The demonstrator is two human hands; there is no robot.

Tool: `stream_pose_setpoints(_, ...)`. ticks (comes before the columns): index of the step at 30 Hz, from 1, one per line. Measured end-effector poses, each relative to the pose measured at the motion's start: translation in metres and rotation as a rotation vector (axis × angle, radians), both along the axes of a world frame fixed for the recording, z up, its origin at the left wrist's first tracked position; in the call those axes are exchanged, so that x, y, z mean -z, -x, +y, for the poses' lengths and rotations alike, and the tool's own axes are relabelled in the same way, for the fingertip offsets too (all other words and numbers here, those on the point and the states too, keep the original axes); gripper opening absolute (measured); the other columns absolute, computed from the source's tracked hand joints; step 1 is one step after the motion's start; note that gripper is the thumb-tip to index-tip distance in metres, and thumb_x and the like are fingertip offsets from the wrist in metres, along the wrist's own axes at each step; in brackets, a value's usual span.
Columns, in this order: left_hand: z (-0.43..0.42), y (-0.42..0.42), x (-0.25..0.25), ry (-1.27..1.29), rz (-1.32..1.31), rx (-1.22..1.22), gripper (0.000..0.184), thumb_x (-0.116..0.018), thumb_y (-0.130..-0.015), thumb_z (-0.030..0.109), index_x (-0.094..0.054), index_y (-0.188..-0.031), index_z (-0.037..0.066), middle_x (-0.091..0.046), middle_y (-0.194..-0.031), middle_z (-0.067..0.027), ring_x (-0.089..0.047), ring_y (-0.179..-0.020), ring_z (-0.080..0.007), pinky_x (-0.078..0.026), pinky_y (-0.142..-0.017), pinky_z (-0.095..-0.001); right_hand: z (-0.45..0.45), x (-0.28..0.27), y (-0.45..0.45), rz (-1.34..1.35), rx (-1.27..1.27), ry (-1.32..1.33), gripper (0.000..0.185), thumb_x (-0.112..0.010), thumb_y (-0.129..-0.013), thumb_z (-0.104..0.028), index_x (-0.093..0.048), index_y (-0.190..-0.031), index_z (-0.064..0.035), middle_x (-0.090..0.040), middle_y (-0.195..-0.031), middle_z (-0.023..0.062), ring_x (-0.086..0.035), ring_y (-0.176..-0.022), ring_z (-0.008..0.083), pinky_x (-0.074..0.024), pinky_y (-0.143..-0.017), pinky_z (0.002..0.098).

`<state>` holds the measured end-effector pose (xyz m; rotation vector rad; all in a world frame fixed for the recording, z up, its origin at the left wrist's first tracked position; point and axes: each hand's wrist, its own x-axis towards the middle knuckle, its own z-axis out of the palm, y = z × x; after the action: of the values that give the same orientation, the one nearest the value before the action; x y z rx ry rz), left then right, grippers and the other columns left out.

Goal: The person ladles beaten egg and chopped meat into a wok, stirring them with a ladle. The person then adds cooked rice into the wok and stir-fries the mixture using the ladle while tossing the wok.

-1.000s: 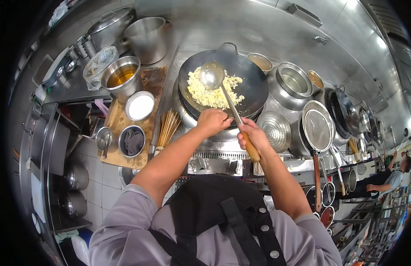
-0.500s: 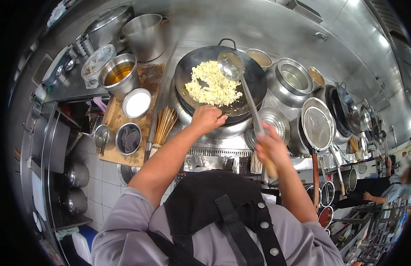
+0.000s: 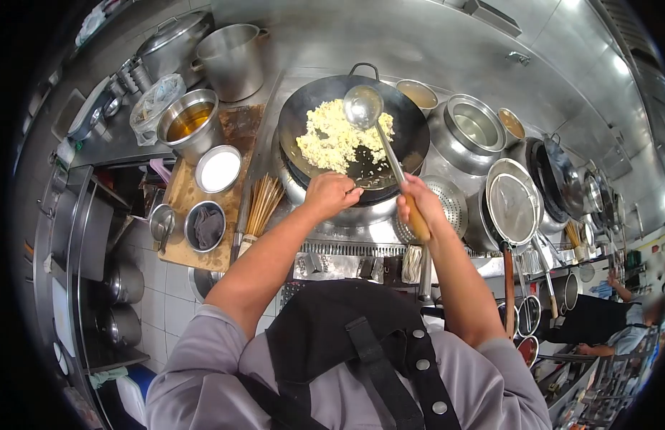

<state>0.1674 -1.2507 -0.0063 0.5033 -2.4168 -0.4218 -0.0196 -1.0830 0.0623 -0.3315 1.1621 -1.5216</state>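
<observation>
A dark wok (image 3: 408,132) sits over the burner with pale yellow, crumbly fried rice (image 3: 325,136) in it; the grains look mixed with egg. At the wok's near rim my left hand (image 3: 331,192) is closed, its grip on the edge partly hidden by the fingers. My right hand (image 3: 423,202) is wrapped round the wooden handle of a long metal ladle (image 3: 362,107). The ladle's bowl is over the far part of the rice, and its shaft slants across the wok's right side. A dark bare patch of wok shows on the near right of the rice.
Left of the wok, a wooden board (image 3: 175,244) bears a bowl of white contents (image 3: 218,169), a pot of amber liquid (image 3: 191,125) and a bamboo brush (image 3: 261,204). On the right are a perforated skimmer (image 3: 445,204), a lidless pot (image 3: 476,125) and strainers (image 3: 514,204). A co-worker (image 3: 619,322) stands far right.
The ladle has shifted slightly left and away from me, my right hand moving up and left with it. The rice has spread, baring the near right of the wok. My left hand stays at the rim.
</observation>
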Motion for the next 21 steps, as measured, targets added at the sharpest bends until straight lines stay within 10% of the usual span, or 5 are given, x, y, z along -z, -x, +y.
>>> stream_pose_setpoints(3,0.000,0.001,-0.002,-0.022,0.000,-0.008,0.037,-0.071,-0.087,0.036,-0.064,-0.065,0.007,-0.064,-0.070,-0.0112,-0.065,-0.071,-0.0346,-0.051,-0.065,-0.0494,-0.023,0.002,0.006,0.569,-0.045,-0.136,0.051,-0.061,-0.101,-0.016,-0.044,-0.148,-0.0070,-0.058,-0.069,0.0041,-0.055,-0.051,0.0138,-0.0447,-0.045,0.0306)
stream_pose_setpoints(8,-0.001,-0.002,0.001,-0.011,0.015,-0.004,0.037,-0.071,-0.087,0.036,-0.064,-0.065,0.007,-0.063,-0.069,-0.0124,-0.065,-0.071,-0.0354,-0.051,-0.065,-0.0501,-0.025,0.023,0.009,0.673,0.122,-0.088,0.053,-0.063,-0.099,-0.013,-0.045,-0.149,-0.0069,-0.058,-0.068,0.0049,-0.055,-0.050,0.0146,-0.0470,-0.046,0.0321)
stream_pose_setpoints(16,-0.001,0.000,-0.006,-0.100,-0.124,-0.002,0.039,-0.067,-0.089,0.038,-0.064,-0.065,0.007,-0.064,-0.068,-0.0136,-0.064,-0.067,-0.0365,-0.050,-0.063,-0.0508,0.030,-0.027,-0.028,1.086,-0.470,-0.339,0.057,-0.067,-0.095,-0.015,-0.047,-0.149,-0.0127,-0.065,-0.078,0.0088,-0.061,-0.061,0.0180,-0.0518,-0.056,0.0341)
stream_pose_setpoints(21,0.034,-0.017,-0.064,-0.116,-0.173,0.068,0.043,-0.064,-0.091,0.039,-0.063,-0.064,0.006,-0.063,-0.066,-0.0149,-0.064,-0.064,-0.0373,-0.050,-0.063,-0.0508,0.161,-0.104,-0.013,0.740,-0.469,-0.536,0.058,-0.065,-0.096,-0.010,-0.051,-0.152,-0.0171,-0.062,-0.079,0.0038,-0.054,-0.060,0.0090,-0.0464,-0.054,0.0285)
